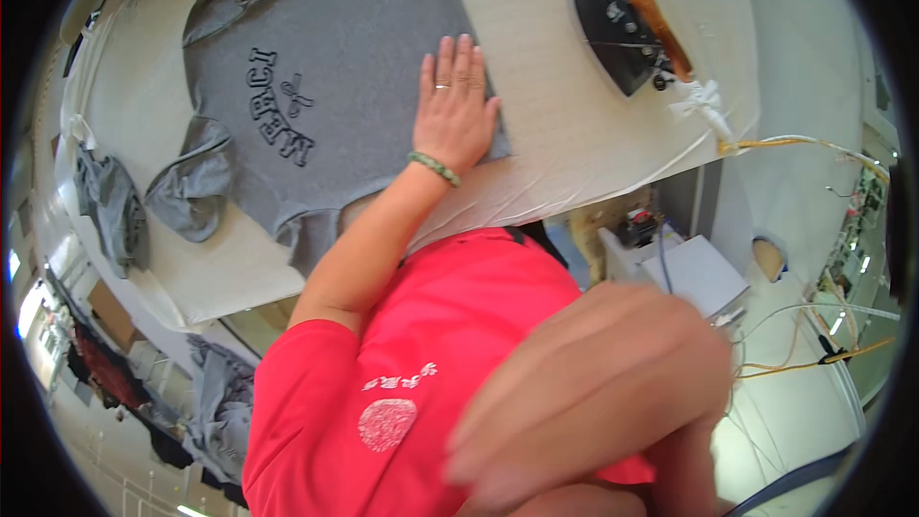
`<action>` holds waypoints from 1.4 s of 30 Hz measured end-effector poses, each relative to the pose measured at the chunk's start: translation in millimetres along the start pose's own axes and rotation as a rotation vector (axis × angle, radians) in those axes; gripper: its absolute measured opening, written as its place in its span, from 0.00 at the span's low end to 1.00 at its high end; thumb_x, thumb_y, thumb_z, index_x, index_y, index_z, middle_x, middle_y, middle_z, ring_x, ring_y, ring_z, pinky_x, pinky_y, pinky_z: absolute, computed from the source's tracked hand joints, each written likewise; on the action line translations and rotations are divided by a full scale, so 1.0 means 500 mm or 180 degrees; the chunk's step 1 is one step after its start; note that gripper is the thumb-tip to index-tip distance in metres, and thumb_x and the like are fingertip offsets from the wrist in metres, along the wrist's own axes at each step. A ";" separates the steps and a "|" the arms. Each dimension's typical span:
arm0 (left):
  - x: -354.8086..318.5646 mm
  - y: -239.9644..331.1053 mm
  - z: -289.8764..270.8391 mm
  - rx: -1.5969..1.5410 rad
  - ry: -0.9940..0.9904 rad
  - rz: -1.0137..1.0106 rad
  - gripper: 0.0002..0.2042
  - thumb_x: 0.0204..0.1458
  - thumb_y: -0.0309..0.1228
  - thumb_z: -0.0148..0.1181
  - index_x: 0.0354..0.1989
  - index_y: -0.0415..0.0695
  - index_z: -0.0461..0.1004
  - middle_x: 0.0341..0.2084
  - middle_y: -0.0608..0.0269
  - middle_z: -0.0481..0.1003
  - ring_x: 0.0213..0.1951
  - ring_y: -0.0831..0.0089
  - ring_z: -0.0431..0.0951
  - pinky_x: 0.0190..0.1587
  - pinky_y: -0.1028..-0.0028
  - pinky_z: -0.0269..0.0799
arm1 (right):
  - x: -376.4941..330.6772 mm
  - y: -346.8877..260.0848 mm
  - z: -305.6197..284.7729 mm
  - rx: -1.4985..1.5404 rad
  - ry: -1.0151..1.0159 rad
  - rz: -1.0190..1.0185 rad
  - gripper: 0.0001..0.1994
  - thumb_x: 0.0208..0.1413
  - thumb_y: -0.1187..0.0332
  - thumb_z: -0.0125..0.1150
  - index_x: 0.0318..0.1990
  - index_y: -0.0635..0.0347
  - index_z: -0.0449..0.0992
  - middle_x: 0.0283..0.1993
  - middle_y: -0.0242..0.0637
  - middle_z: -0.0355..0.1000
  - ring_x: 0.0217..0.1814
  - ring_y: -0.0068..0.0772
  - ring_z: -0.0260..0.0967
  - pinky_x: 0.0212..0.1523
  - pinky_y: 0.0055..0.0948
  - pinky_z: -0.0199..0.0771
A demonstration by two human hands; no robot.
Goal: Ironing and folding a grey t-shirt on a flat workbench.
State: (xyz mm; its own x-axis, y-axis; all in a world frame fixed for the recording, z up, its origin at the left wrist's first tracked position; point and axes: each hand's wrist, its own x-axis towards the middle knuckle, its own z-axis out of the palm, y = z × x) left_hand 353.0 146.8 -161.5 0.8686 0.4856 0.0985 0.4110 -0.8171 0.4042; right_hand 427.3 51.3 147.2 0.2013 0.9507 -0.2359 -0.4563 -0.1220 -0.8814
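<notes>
A grey sweatshirt (359, 67) with dark outlined lettering and a small emblem lies spread on a cloth-covered ironing table (536, 134). My left hand (457, 115), wearing a ring and a green bracelet, rests flat on the sweatshirt near its right edge, fingers extended. One sleeve (196, 177) is bent beside the body of the garment. Close to the camera at lower right, my right hand (593, 383) is raised in front of my red shirt; motion blurs its fingers, and nothing held can be made out.
On the table's right side lies a black iron (613, 29) with a wooden handle, white cloth tied near its cord. The yellowish cord (804, 141) runs off right. A grey cloth piece (110, 211) lies at the table's left edge. A white box (697, 273) stands below on the right.
</notes>
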 end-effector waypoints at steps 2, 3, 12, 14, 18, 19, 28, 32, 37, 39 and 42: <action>0.015 0.008 0.005 -0.0063 0.0053 -0.0019 0.35 0.61 0.43 0.58 0.72 0.33 0.60 0.75 0.45 0.55 0.78 0.50 0.49 0.78 0.49 0.42 | -0.019 -0.007 0.056 0.0290 -0.0517 -0.0276 0.10 0.65 0.69 0.58 0.44 0.69 0.78 0.42 0.46 0.79 0.42 0.42 0.79 0.41 0.34 0.79; 0.017 -0.004 0.005 -0.0028 0.0034 -0.0006 0.35 0.61 0.43 0.58 0.73 0.34 0.60 0.75 0.46 0.55 0.78 0.50 0.49 0.78 0.49 0.42 | -0.037 0.018 0.096 0.1169 -0.0003 -0.0125 0.26 0.57 0.52 0.63 0.43 0.75 0.79 0.42 0.53 0.79 0.42 0.44 0.80 0.43 0.34 0.79; -0.009 0.009 0.002 0.0110 0.0204 -0.0078 0.32 0.64 0.42 0.55 0.72 0.36 0.61 0.75 0.50 0.58 0.77 0.54 0.52 0.78 0.53 0.44 | -0.016 0.024 -0.017 0.0584 -0.1589 -0.1002 0.09 0.60 0.70 0.64 0.43 0.67 0.78 0.43 0.43 0.78 0.42 0.40 0.79 0.42 0.35 0.79; -0.023 0.012 0.007 0.0049 0.0329 -0.0106 0.31 0.65 0.41 0.55 0.72 0.35 0.61 0.74 0.50 0.58 0.77 0.53 0.53 0.77 0.54 0.46 | 0.003 0.054 -0.035 0.0127 -0.1477 -0.1160 0.10 0.60 0.70 0.63 0.44 0.68 0.80 0.43 0.44 0.79 0.43 0.40 0.79 0.44 0.35 0.79; -0.013 -0.005 0.001 -0.0133 0.0715 -0.0105 0.28 0.65 0.37 0.55 0.71 0.35 0.63 0.73 0.49 0.60 0.75 0.52 0.57 0.75 0.55 0.53 | 0.088 0.186 -0.167 -0.1823 -0.0352 -0.0944 0.08 0.63 0.74 0.62 0.47 0.66 0.80 0.42 0.34 0.81 0.42 0.27 0.78 0.45 0.29 0.77; -0.005 -0.013 -0.006 -0.0225 0.0905 -0.0178 0.27 0.65 0.36 0.55 0.70 0.35 0.64 0.72 0.49 0.62 0.74 0.52 0.58 0.74 0.56 0.56 | 0.130 0.227 -0.212 -0.1940 0.0351 -0.0772 0.08 0.65 0.72 0.61 0.48 0.66 0.80 0.42 0.33 0.82 0.42 0.20 0.77 0.45 0.25 0.77; 0.234 -0.157 -0.041 -0.0175 0.1467 0.0007 0.20 0.65 0.31 0.56 0.63 0.36 0.72 0.62 0.49 0.74 0.66 0.50 0.71 0.66 0.59 0.69 | 0.544 0.359 -0.414 -0.3272 0.1454 -0.0512 0.17 0.58 0.59 0.69 0.47 0.65 0.83 0.38 0.41 0.84 0.40 0.28 0.82 0.43 0.28 0.80; 0.281 -0.208 -0.038 -0.0130 0.1169 0.0166 0.20 0.64 0.30 0.57 0.63 0.37 0.72 0.60 0.50 0.75 0.64 0.50 0.73 0.65 0.60 0.71 | 0.604 0.365 -0.412 -0.3165 0.1440 0.0068 0.20 0.56 0.59 0.70 0.49 0.66 0.82 0.41 0.45 0.84 0.42 0.39 0.82 0.47 0.34 0.81; 0.294 -0.219 -0.021 -0.0459 0.0903 0.0285 0.21 0.64 0.29 0.55 0.65 0.38 0.71 0.64 0.51 0.72 0.68 0.51 0.69 0.69 0.58 0.66 | 0.647 0.398 -0.496 -0.1720 0.0683 0.1368 0.48 0.55 0.43 0.68 0.77 0.56 0.56 0.78 0.58 0.54 0.83 0.52 0.48 0.81 0.47 0.43; 0.282 -0.224 -0.019 -0.0498 0.0602 0.0117 0.25 0.65 0.34 0.54 0.68 0.36 0.67 0.70 0.49 0.66 0.72 0.53 0.61 0.74 0.58 0.55 | 0.585 0.437 -0.442 -0.0777 0.1404 0.0658 0.28 0.58 0.51 0.69 0.57 0.62 0.72 0.47 0.39 0.70 0.48 0.33 0.66 0.50 0.32 0.65; 0.291 -0.206 -0.030 -0.0320 0.0407 -0.0035 0.27 0.66 0.37 0.52 0.70 0.35 0.64 0.72 0.48 0.62 0.75 0.53 0.57 0.76 0.57 0.49 | 0.424 0.441 -0.386 -0.1007 0.1396 0.0600 0.19 0.62 0.56 0.69 0.49 0.64 0.78 0.31 0.24 0.74 0.31 0.18 0.72 0.33 0.23 0.74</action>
State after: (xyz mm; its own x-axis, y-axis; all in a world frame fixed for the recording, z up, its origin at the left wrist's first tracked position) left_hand 432.8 306.1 -175.4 0.8192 0.5352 0.2060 0.3850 -0.7795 0.4942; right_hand 536.4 171.1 -176.2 0.5133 0.7053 -0.4890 -0.2510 -0.4215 -0.8714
